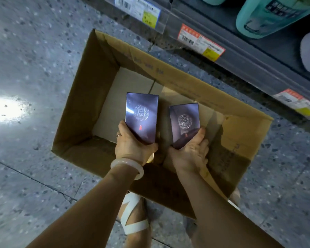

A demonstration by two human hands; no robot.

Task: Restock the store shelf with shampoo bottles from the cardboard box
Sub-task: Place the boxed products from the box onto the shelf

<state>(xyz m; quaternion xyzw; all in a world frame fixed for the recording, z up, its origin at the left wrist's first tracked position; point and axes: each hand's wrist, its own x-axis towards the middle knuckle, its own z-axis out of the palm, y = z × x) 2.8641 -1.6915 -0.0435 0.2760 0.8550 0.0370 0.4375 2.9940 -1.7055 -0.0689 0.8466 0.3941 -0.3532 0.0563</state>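
Our left hand (132,142) grips one purple shampoo carton (141,117) by its bottom end, our right hand (191,151) grips a second purple carton (184,124); both sit over the open cardboard box (89,97), clear of its walls. Shelf edge (240,56) is upper right, bare floor (25,59) left.

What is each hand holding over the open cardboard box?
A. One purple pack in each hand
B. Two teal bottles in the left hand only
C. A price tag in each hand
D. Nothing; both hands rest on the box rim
A: the left hand grips one purple pack and the right hand grips another, both above the box.
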